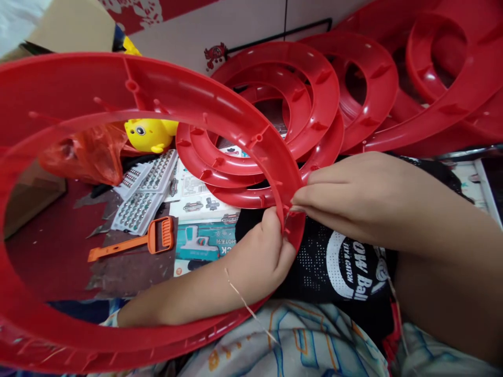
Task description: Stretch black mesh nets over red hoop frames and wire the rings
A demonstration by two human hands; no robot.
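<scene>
A large red plastic ring (165, 86) with ribs and pegs along its channel stands tilted in front of me. My left hand (263, 243) reaches through its opening, fingers closed round the ring's right side. My right hand (346, 193) comes from the other side, thumb and fingers pinched together against the same spot on the rim. At those fingertips a short bit of thin strand shows; its exact hold is partly hidden. Another thin pale strand (251, 311) trails across my left wrist towards my lap.
More red rings (322, 104) lie overlapping at the back right. On the left are an orange plastic tool (126, 246), white trays of small beads (143, 204), a yellow toy (147, 135) and a red bag (94, 152). Beneath my hands are a printed toy-gun box (200, 243) and black printed fabric (314, 267).
</scene>
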